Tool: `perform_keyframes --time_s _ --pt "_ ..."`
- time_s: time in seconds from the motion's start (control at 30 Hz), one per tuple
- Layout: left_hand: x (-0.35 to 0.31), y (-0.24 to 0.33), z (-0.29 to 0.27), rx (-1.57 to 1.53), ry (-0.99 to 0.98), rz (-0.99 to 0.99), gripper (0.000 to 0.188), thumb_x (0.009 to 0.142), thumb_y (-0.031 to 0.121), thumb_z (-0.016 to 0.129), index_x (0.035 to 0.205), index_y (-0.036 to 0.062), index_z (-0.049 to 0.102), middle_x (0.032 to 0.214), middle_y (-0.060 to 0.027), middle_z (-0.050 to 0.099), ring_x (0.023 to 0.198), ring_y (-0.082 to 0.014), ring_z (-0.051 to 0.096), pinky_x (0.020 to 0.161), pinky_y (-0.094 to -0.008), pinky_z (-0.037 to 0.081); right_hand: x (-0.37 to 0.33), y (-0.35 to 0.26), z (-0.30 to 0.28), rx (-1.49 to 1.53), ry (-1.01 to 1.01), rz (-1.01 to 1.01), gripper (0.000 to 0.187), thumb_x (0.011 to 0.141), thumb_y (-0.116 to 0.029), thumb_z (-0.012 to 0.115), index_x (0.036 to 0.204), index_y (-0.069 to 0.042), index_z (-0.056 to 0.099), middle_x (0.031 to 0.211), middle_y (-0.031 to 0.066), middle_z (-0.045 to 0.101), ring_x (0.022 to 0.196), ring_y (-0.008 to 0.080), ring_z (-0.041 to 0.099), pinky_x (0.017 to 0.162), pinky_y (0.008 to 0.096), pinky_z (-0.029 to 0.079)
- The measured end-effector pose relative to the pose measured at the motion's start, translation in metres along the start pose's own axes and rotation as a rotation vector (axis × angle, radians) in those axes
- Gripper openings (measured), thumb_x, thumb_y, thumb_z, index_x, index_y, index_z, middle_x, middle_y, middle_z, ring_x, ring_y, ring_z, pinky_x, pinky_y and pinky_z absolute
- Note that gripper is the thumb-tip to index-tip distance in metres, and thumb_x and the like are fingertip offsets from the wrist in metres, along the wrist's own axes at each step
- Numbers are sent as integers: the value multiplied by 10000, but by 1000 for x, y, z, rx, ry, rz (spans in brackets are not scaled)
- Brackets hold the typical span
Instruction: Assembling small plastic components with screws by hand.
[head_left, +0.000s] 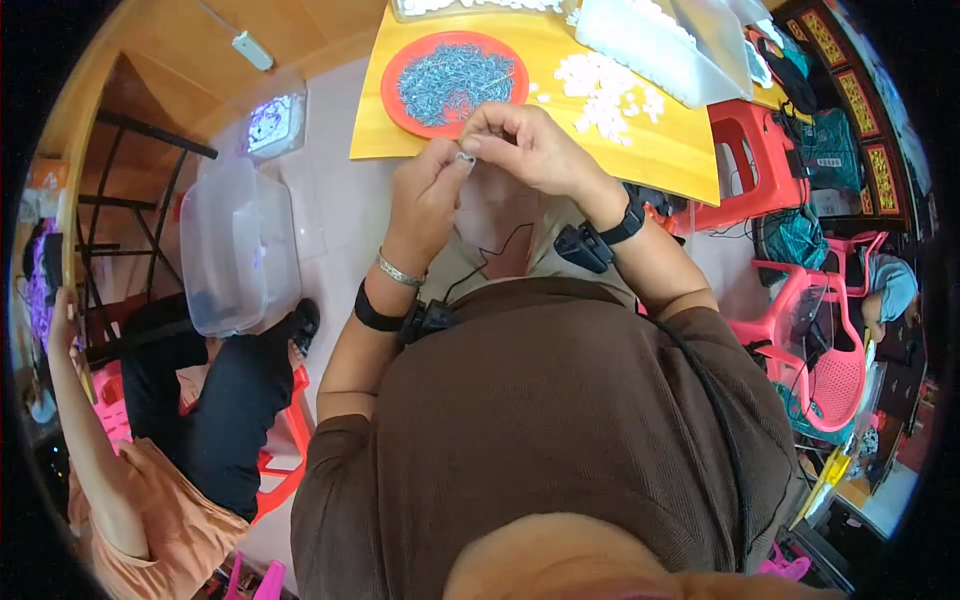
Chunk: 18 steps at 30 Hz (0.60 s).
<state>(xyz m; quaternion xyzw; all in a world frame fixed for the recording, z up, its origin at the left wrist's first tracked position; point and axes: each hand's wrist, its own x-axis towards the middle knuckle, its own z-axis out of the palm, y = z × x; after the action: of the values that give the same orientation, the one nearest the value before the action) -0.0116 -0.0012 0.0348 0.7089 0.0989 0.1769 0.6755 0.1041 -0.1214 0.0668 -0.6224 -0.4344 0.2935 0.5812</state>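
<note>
My left hand (424, 195) is closed in a pinch just off the near edge of the yellow table (660, 165). A small grey-white piece (466, 157) pokes out between its thumb and forefinger; its exact kind is too small to tell. Against that piece my right hand (540, 150) brings thumb and forefinger together, and whatever it pinches is hidden. Just beyond both hands sits a red plate (390, 92) heaped with thin silvery metal pieces (455, 80). Small white pieces (603, 90) lie loose on the table to the right of the plate.
A clear plastic bin (650, 50) of white pieces stands at the table's far right. Another clear tub (240, 250) is on the left, near a seated person in black trousers (225, 430). A red stool (755, 150) and pink chairs (835, 375) are on the right.
</note>
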Motion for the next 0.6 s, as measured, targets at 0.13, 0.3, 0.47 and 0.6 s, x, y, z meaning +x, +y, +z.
perform_keyframes --time_s 0.13,0.3,0.47,0.6 --pt "4 -2 -1 -5 37 29 157 840 118 521 724 16 493 516 0 425 466 -65 413 429 -245 339 8 5 -6 -54 -51 -34 142 870 -155 562 828 -19 558 738 -41 501 703 38 429 643 197 379" --pt "3 -1 -2 7 39 8 152 835 116 522 725 15 493 514 -20 439 454 -81 419 428 -261 348 8 3 -4 -231 -43 -44 176 883 -174 541 816 -11 539 716 -30 483 694 46 424 625 213 378" --pt "-1 -1 -2 42 3 -2 124 826 112 524 756 10 516 509 -51 446 451 -104 436 436 -279 358 4 -1 -2 -408 -22 -115 177 869 -183 538 823 -12 542 658 62 490 605 134 457 575 268 399" --pt "-5 -3 -4 112 -38 24 135 823 130 517 792 -1 523 525 -71 447 469 -128 451 449 -302 355 -3 4 2 -520 -1 -178 166 849 -181 540 799 -23 534 643 141 500 573 273 491 547 323 412"
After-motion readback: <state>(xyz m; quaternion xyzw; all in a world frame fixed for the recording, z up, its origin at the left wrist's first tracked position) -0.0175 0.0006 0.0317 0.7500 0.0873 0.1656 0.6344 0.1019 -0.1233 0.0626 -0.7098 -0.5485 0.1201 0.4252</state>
